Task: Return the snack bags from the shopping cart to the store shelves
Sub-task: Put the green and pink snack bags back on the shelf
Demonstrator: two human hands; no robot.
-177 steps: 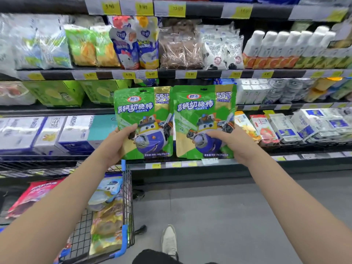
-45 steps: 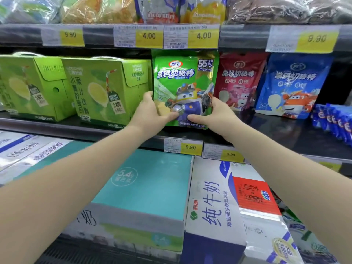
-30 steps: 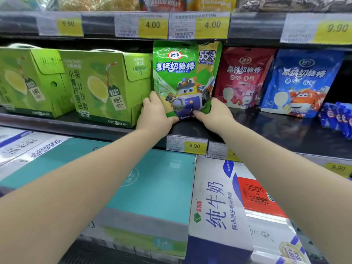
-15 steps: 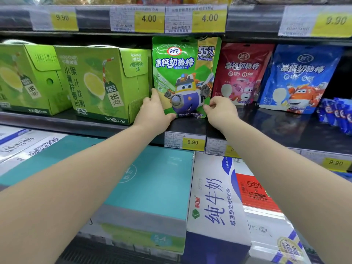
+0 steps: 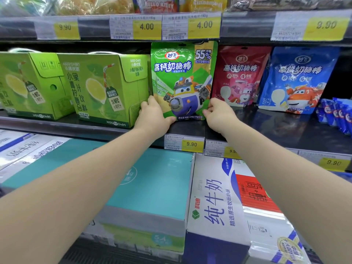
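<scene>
A green snack bag with a cartoon plane stands upright on the dark shelf, between green juice boxes and a red bag. My left hand grips its lower left corner, thumb on the front. My right hand pinches its lower right corner. A second green bag seems to stand right behind it; I cannot see it clearly. The shopping cart is out of view.
Green juice cartons stand left of the bag, a red snack bag and a blue one to its right. Milk cases and a teal box fill the shelf below. Price tags line the shelf edges.
The green bags went from in front of the shelves onto the middle shelf, then were pushed back and stood upright. Both hands slid down to the bag's lower corners.
</scene>
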